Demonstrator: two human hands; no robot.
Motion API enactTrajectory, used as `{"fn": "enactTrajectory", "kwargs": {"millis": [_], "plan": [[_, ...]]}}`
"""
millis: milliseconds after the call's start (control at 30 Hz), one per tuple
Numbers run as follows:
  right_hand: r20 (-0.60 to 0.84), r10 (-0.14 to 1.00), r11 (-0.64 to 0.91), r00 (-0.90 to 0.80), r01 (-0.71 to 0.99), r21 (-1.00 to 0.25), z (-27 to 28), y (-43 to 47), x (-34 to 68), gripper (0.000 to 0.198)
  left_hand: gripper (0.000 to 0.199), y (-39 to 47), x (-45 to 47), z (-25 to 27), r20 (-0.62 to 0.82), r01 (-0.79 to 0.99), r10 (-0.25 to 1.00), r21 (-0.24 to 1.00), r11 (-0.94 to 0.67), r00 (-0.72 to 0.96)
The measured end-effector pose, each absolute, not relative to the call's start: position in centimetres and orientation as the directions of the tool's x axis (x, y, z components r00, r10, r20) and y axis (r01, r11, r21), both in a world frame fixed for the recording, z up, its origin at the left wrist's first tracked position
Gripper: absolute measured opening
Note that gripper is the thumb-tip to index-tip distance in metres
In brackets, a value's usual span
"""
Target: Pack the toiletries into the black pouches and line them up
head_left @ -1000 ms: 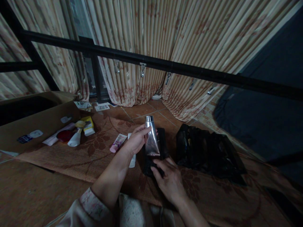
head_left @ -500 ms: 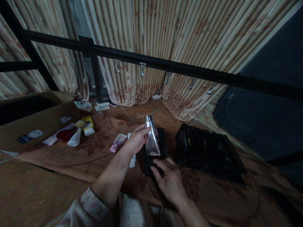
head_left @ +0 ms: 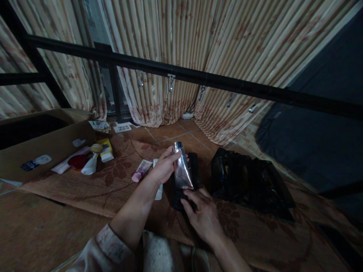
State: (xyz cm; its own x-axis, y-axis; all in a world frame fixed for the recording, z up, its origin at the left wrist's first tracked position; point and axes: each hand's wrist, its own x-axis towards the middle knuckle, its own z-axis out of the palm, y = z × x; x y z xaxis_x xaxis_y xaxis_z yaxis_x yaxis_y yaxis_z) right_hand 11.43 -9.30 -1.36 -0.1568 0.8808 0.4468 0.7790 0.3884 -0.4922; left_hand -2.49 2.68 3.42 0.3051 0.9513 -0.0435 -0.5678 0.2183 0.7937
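Observation:
A shiny silver squeeze tube [head_left: 183, 172] with a chrome cap is held in my left hand [head_left: 164, 166], cap end up and tilted slightly. My left thumb lies across its front. Below the tube, my right hand [head_left: 202, 213] has its thumb and fingers closed at the edge of a black bag [head_left: 178, 200], close to the tube's flat end. The black bag lies on the mat behind the tube and is partly hidden. Just left of my left wrist are a pink tube [head_left: 141, 170] and a white tube [head_left: 159, 193], the latter partly covered by my forearm.
Several tubes, including a yellow one [head_left: 106, 150], and a red round container [head_left: 78, 162] lie beside a cardboard box [head_left: 70, 138] at left. Black plastic bags [head_left: 246, 179] sit at right on the patterned mat [head_left: 113, 189]. A dark metal rail [head_left: 187, 74] crosses before the curtains.
The silver tube has tipped and dropped slightly in my left hand, its flat end swinging a little right and down. My right hand has stayed nearly still.

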Motion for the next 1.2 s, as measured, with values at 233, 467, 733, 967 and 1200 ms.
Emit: {"fn": "enactTrajectory", "kwargs": {"millis": [233,467,733,967,1200], "plan": [[0.440,0.885,0.383,-0.150,0.772,-0.507,-1.28,-9.28,11.37,0.019,0.059,2.86,-2.42,3.33,-0.043,-0.598,0.959,0.774,0.208,0.279],[0.444,0.883,0.389,-0.155,0.770,-0.506,-1.21,-9.30,11.34,0.019,0.069,2.90,-2.46,3.38,-0.044,-0.597,0.957,0.773,0.214,0.286],[0.438,0.886,0.379,-0.151,0.778,-0.500,-1.21,-9.38,11.27,0.018,0.059,3.03,-2.39,3.16,-0.019,-0.587,0.962,0.789,0.182,0.273],[0.434,0.888,0.380,-0.153,0.776,-0.504,-1.06,-9.37,11.25,0.018,0.050,3.20,-2.28,2.97,-0.013,-0.593,0.972,0.790,0.153,0.234],[0.413,0.901,0.354,-0.134,0.777,-0.520,-1.15,-9.44,11.26,0.018,0.051,3.38,-2.17,2.88,0.036,-0.625,0.995,0.780,0.031,0.094]]}}
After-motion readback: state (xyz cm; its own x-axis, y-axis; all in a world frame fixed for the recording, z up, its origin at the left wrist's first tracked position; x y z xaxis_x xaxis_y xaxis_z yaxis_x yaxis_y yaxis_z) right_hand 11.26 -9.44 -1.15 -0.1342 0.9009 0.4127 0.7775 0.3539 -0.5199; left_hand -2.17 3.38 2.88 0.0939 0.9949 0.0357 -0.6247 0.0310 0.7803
